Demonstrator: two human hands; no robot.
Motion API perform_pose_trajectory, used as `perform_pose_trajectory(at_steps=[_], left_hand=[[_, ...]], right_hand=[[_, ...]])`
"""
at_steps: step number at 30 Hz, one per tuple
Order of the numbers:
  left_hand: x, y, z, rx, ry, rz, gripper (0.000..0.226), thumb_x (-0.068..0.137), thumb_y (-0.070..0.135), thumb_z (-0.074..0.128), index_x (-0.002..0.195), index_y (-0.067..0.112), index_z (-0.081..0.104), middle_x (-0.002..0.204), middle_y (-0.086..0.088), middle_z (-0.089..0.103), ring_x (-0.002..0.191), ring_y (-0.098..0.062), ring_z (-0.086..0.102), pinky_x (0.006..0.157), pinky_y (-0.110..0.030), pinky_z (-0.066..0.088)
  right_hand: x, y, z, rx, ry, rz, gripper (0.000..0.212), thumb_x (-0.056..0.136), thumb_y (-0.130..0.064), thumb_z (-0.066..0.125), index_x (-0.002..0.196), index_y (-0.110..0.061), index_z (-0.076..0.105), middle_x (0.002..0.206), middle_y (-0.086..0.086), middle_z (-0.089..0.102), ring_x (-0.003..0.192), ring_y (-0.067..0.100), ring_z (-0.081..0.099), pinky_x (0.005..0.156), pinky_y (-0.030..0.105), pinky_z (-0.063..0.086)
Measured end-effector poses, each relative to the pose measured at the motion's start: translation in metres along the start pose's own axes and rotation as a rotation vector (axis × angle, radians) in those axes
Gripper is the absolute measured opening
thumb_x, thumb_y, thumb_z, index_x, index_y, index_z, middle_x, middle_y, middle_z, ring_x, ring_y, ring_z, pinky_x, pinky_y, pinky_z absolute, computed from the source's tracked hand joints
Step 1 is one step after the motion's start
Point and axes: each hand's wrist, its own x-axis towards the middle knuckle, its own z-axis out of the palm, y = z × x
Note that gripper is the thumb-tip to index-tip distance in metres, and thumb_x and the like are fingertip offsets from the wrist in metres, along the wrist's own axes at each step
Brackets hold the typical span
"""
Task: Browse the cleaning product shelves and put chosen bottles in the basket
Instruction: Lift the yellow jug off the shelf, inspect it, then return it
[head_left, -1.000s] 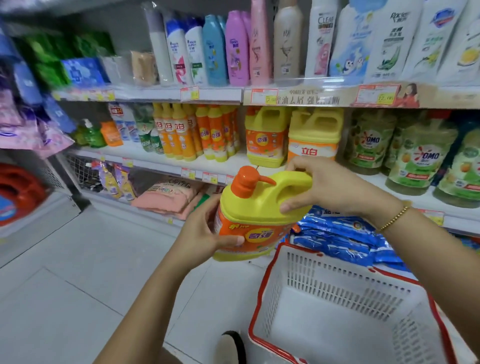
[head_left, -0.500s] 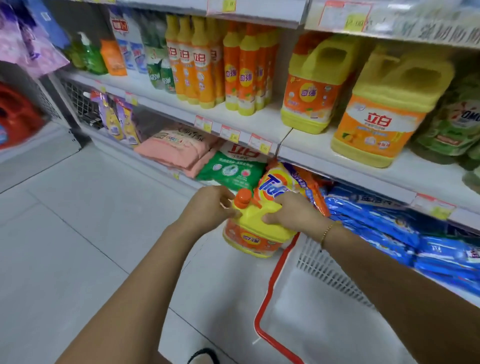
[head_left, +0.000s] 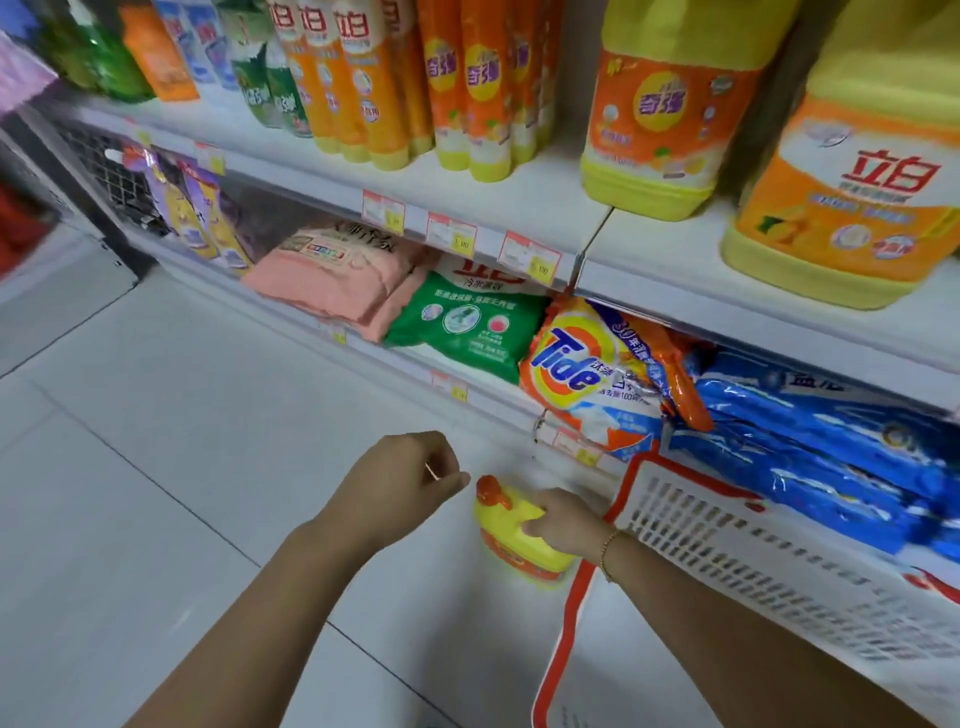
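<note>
A yellow detergent jug (head_left: 508, 520) with an orange pump and an orange label hangs low over the floor tiles, just left of the basket's red rim. My right hand (head_left: 561, 525) grips the jug's handle from above. My left hand (head_left: 408, 478) hovers left of the pump with loosely curled fingers, apart from the jug and holding nothing. The white plastic basket (head_left: 727, 551) with a red rim stands to the right, below the bottom shelf; its inside is mostly hidden by my right arm.
The shelf above holds two large yellow jugs (head_left: 660, 119) and rows of slim orange and yellow bottles (head_left: 467, 88). On the bottom shelf lie a Tide bag (head_left: 576, 364), a green bag (head_left: 467, 322), pink packs (head_left: 337, 270) and blue bags (head_left: 831, 431). Pale floor tiles (head_left: 156, 467) spread left.
The jug has come down from chest height to near the floor beside the basket. My left hand has let go of it; my right hand still holds the handle.
</note>
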Motion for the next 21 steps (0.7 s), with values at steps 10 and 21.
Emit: perform_pose_trajectory(at_steps=[10,21], left_hand=[[0.098,0.087,-0.042,0.037,0.309,0.306,0.042,0.089,0.023,0.065,0.129,0.016,0.054,0.129,-0.004,0.054,0.117,-0.019,0.050,0.088,-0.026,0.038],[0.179,0.115,-0.034,0.080,0.128,0.300,0.072,0.094,0.036,0.056,0.153,0.017,0.019,0.162,-0.002,0.009,0.149,-0.021,-0.002,0.119,-0.034,0.007]], right_hand=[[-0.049,-0.039,-0.129,-0.052,0.549,-0.314,0.023,0.095,-0.018,0.050,0.110,-0.009,0.064,0.114,0.006,0.062,0.106,0.021,0.056,0.093,0.028,0.042],[-0.064,-0.084,-0.344,-0.496,1.295,-0.051,0.077,0.090,-0.018,0.050,0.151,-0.003,0.006,0.158,0.016,0.011,0.145,0.029,0.014,0.114,0.041,0.006]])
